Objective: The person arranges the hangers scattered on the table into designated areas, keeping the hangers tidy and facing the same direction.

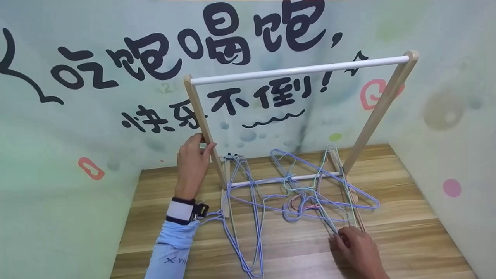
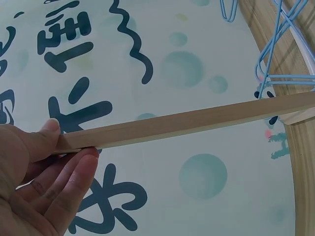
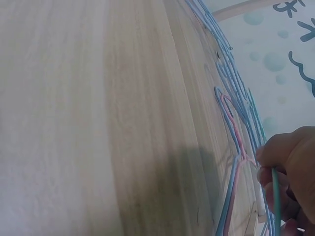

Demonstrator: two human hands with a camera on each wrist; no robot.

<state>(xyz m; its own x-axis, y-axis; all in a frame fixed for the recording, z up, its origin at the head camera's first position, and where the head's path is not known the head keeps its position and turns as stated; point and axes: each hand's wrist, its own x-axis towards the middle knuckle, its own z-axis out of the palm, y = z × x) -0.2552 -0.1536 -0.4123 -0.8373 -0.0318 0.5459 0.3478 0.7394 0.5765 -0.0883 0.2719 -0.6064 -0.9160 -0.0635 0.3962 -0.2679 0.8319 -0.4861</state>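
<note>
A small wooden rack with a white top rail (image 1: 302, 70) stands upright near the back wall. My left hand (image 1: 192, 162) pinches its left wooden post (image 2: 187, 120) between thumb and fingers, around the post's middle. Thin wire hangers lie tangled over the rack's base and lower white rail; most are blue hangers (image 1: 378, 205). At the front right of this pile, my right hand (image 1: 360, 248) grips a green hanger (image 3: 276, 196) by its wire. A pink hanger (image 3: 239, 137) lies beside a blue one, close to that hand.
Wood-grain board (image 1: 410, 232) lies under everything. A printed wall (image 1: 248, 135) with dark lettering rises right behind the rack, and side walls close in at left and right. The right wooden post (image 1: 372, 124) leans outward toward its top in the head view.
</note>
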